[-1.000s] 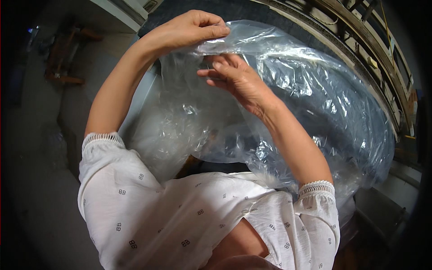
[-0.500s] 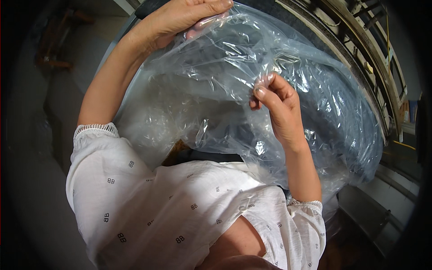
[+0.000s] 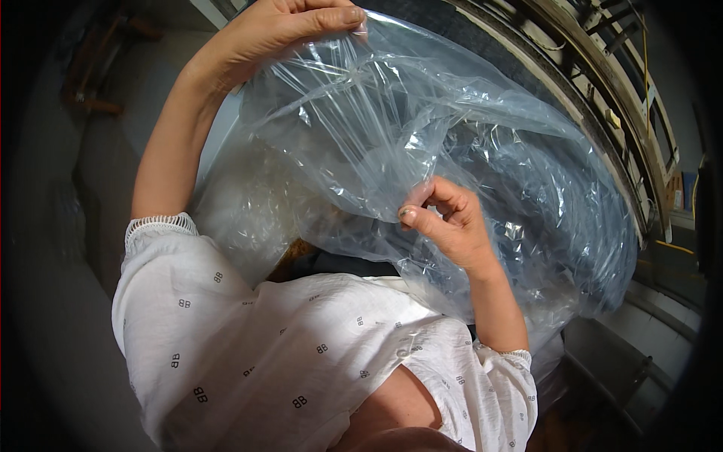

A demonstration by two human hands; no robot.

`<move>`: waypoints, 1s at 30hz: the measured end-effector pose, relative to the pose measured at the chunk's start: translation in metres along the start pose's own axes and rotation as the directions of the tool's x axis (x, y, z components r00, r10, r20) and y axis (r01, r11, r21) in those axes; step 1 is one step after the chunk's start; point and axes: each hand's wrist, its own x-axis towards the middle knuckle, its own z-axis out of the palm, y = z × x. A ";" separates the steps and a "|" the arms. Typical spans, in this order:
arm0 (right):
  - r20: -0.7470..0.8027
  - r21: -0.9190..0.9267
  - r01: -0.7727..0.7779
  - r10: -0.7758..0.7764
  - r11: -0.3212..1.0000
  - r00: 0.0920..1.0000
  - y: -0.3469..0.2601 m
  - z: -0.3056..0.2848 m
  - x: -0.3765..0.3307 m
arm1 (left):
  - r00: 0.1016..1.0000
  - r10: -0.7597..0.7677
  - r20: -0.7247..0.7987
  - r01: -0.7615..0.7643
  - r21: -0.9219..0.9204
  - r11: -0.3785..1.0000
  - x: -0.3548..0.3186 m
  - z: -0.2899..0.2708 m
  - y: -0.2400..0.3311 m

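Note:
A large sheet of clear plastic film (image 3: 482,113) is spread in front of me, crumpled and glossy, and reaches down toward my lap. At the top of the view my left hand (image 3: 301,26) grips its upper part, with the thumb pressed over the fingers. Nearer to me and further right, my right hand (image 3: 448,218) pinches the film between thumb and index finger. Between the two hands the film is drawn into tight, straight creases. Whether it is a bag or a single layer I cannot tell.
Beyond the film, a long machine-like frame (image 3: 602,98) with metal rails curves along the upper right. A brown wooden stool or stand (image 3: 94,98) is on the floor at the far left. Grey metal panels (image 3: 640,331) stand at the lower right.
My right hand has moved toward me and slightly left, pulling the pinched film along. My left hand has shifted a little left. The film between them is now tauter.

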 end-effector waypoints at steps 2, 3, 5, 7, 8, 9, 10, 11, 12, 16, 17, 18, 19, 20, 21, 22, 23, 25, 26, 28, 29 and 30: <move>0.059 -0.185 0.078 -0.068 0.980 0.996 0.002 0.000 0.001 | 0.999 0.040 -0.010 -0.041 -0.139 0.989 -0.002 0.003 0.002; 0.055 -0.183 0.076 -0.067 0.980 0.996 0.002 0.002 0.001 | 0.999 0.038 -0.006 -0.039 -0.139 0.990 -0.003 0.005 0.004; 0.063 -0.304 0.138 -0.125 0.942 0.990 -0.001 0.005 0.002 | 0.994 0.106 0.007 -0.104 -0.137 0.985 -0.005 0.008 0.011; 0.065 -0.342 0.145 -0.131 0.928 0.989 0.001 0.003 0.002 | 0.994 0.109 -0.002 -0.109 -0.105 0.988 -0.003 0.006 0.011; 0.070 -0.380 0.153 -0.136 0.912 0.988 0.003 0.002 0.003 | 0.993 0.114 -0.014 -0.115 -0.073 0.991 -0.002 0.006 0.010; 0.068 -0.380 0.152 -0.136 0.912 0.988 0.004 0.002 0.003 | 0.993 0.114 -0.012 -0.114 -0.073 0.991 0.010 0.005 0.004; 0.084 -0.379 0.155 -0.133 0.912 0.988 0.006 0.003 0.003 | 0.805 0.564 0.184 -0.531 -0.202 0.823 0.028 0.001 -0.008; 0.095 -0.378 0.156 -0.130 0.913 0.987 0.007 0.004 0.002 | 0.389 0.874 0.290 -0.781 -0.398 0.480 0.044 -0.004 -0.024; 0.102 -0.376 0.158 -0.129 0.913 0.986 0.007 0.005 0.001 | 0.394 0.873 0.288 -0.783 -0.392 0.483 0.046 -0.019 -0.052; 0.067 -0.284 0.070 -0.053 0.956 0.996 0.009 -0.001 -0.002 | 0.947 0.305 0.104 -0.296 -0.095 0.951 0.006 -0.002 -0.021; 0.061 -0.254 0.050 -0.035 0.966 0.998 0.010 -0.003 -0.003 | 0.994 0.097 0.050 -0.091 -0.103 0.990 -0.003 0.015 0.011; 0.063 -0.258 0.045 -0.029 0.965 0.998 0.011 -0.004 -0.002 | 0.994 0.097 0.047 -0.092 -0.109 0.990 -0.001 0.014 0.008; 0.072 -0.231 0.053 -0.038 0.972 0.997 0.010 -0.002 -0.004 | 0.995 0.092 0.048 -0.088 -0.089 0.992 -0.003 0.012 0.009; 0.079 -0.202 0.060 -0.045 0.978 0.996 0.010 -0.001 -0.005 | 0.995 0.086 0.050 -0.083 -0.069 0.994 -0.006 0.010 0.010; 0.089 -0.209 0.062 -0.044 0.976 0.995 0.010 0.000 -0.006 | 0.995 0.090 0.039 -0.087 -0.071 0.994 -0.010 0.009 0.012; 0.092 -0.178 0.048 -0.031 0.983 0.995 0.011 0.000 -0.004 | 0.996 0.085 0.022 -0.083 -0.071 0.994 -0.010 0.009 0.012; 0.095 -0.148 0.033 -0.019 0.988 0.995 0.012 -0.001 -0.003 | 0.997 0.079 0.004 -0.079 -0.070 0.994 -0.011 0.008 0.011; 0.122 -0.146 0.027 -0.009 0.989 0.993 0.013 0.001 -0.001 | 0.933 0.356 0.056 -0.353 -0.056 0.934 0.011 -0.017 -0.050; 0.130 -0.137 0.021 -0.003 0.990 0.991 0.014 0.001 -0.001 | 0.789 0.600 0.130 -0.598 -0.058 0.799 0.013 -0.014 -0.051; 0.121 -0.153 0.015 0.004 0.988 0.993 0.018 -0.004 -0.001 | 0.937 0.343 0.072 -0.340 -0.046 0.939 -0.003 0.002 -0.007; 0.109 -0.173 0.015 0.004 0.985 0.994 0.019 -0.008 -0.003 | 0.998 0.060 0.017 -0.059 -0.044 0.997 -0.010 0.014 0.017; 0.103 -0.173 0.020 -0.002 0.985 0.995 0.017 -0.008 -0.006 | 0.998 0.065 0.023 -0.064 -0.039 0.997 -0.013 0.017 0.020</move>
